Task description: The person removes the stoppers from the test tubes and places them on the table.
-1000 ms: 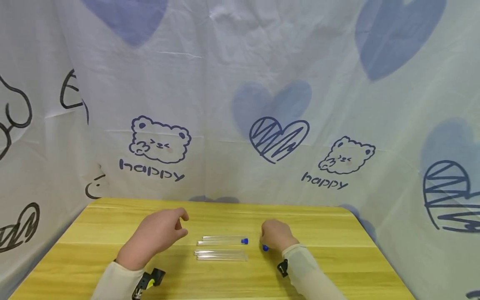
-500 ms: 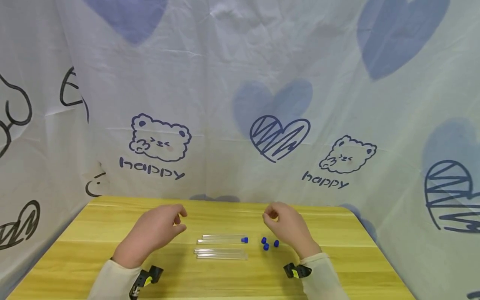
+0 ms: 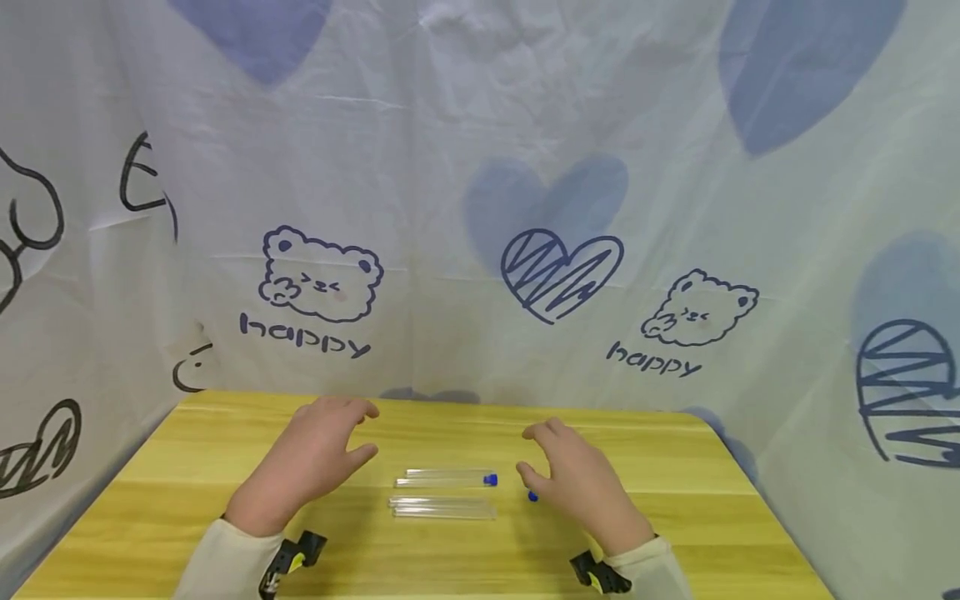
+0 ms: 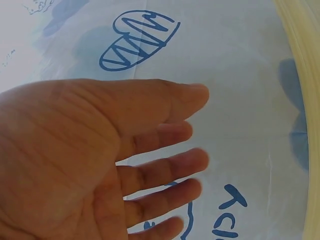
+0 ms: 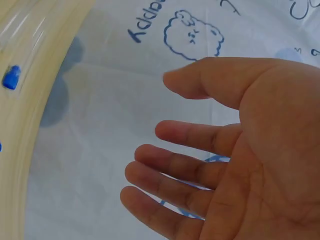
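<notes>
Several clear test tubes lie side by side on the table in the head view, in a far pair [image 3: 442, 482] and a near pair [image 3: 438, 507]. A blue cap [image 3: 491, 480] sits at the right end of one far tube; the right wrist view shows this blue cap [image 5: 11, 77] too. Just right of the tubes lies a loose blue cap [image 3: 533, 496], partly under my right hand [image 3: 588, 483]. That hand hovers with fingers and thumb apart, holding nothing. My left hand [image 3: 303, 462] hovers left of the tubes, its bare palm and fingers [image 4: 170, 167] visible in the left wrist view.
The yellow wood-grain table [image 3: 450, 558] ends at a back edge against a white printed cloth [image 3: 435, 333]. The cloth also hangs along both sides. A black strap with a camera is on each wrist.
My right hand has risen off the caps and its curled fingers have spread. Half a second ago three loose caps showed; now the hand covers the others. My left fingers have spread slightly.
</notes>
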`<state>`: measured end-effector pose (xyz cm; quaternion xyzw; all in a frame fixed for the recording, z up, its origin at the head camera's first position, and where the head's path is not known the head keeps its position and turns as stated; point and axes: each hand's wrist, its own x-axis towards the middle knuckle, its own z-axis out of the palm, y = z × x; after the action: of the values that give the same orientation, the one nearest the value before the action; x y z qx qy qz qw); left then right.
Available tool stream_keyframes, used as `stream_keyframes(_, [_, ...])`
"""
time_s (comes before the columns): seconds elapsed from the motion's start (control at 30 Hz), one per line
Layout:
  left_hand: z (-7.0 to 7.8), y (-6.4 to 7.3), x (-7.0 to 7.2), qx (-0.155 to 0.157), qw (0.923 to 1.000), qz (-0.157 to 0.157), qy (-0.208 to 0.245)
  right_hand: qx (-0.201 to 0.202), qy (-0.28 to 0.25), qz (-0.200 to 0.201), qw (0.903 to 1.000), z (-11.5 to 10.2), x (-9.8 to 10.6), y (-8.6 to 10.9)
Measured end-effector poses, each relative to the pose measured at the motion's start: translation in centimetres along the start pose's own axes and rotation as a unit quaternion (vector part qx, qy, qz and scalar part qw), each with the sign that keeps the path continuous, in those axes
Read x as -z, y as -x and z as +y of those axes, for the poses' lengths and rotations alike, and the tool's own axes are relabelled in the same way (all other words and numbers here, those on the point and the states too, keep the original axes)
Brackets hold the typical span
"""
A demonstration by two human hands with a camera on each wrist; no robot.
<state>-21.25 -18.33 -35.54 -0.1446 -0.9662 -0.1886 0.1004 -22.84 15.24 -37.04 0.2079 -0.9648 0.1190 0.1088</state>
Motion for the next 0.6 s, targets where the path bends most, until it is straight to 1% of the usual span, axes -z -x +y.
stream_keyframes(0.07, [0.0, 0.1, -0.2, -0.009, 0.9997, 0.017, -0.011, 0.0, 0.003, -0.006, 1.0, -0.3, 0.1, 0.2])
stream_keyframes(0.13, [0.0, 0.1, -0.2, -0.009, 0.9996, 0.021, -0.013, -0.007, 0.004, -0.004, 1.0, -0.5, 0.3, 0.4])
stream_keyframes(0.2, [0.1, 0.1, -0.1, -0.003, 0.9998, 0.014, -0.01, -0.013, 0.003, 0.004, 0.9999, -0.5, 0.7, 0.5])
stream_keyframes(0.37, [0.2, 0.1, 0.0, 0.015, 0.9996, -0.024, -0.002, -0.016, 0.001, 0.013, 0.9998, -0.5, 1.1, 0.5])
stream_keyframes(0.6, [0.1, -0.1, 0.0, 0.025, 0.9988, -0.043, -0.002, -0.006, 0.004, 0.024, 0.9997, -0.4, 1.0, 0.6])
